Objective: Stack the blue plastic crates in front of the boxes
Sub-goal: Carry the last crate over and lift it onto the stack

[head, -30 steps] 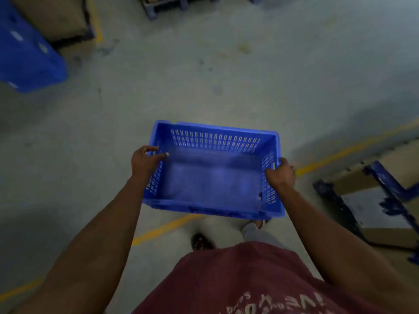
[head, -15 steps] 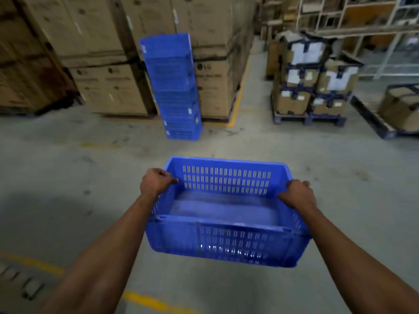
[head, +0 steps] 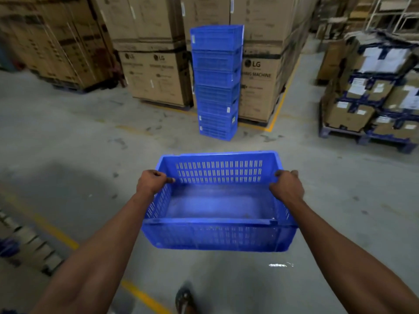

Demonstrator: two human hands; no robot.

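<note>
**Crate in hand, stack dead ahead**

Big picture first: the wall of cardboard boxes (head: 158, 71) fills the back of the floor, and right in front of it stands the tall stack of blue crates (head: 216, 82), its top well up against the upper cartons. That's your target, and it's well apart from you across open concrete floor (head: 68, 155). Off to your right sits a pallet of smaller taped boxes (head: 371, 105), out of the way.

Now the load: you're carrying an empty blue crate (head: 217, 234) level and out in front, open side up, so it should drop straight onto the pile. Your left hand (head: 150, 182) is curled over the left rim, your right hand (head: 286, 188) wrapped over the right rim. Both grips are clenched on that crate, one to each short side, which keeps it balanced. Tall stack, though: you'll likely need a high lift to seat it.
</note>
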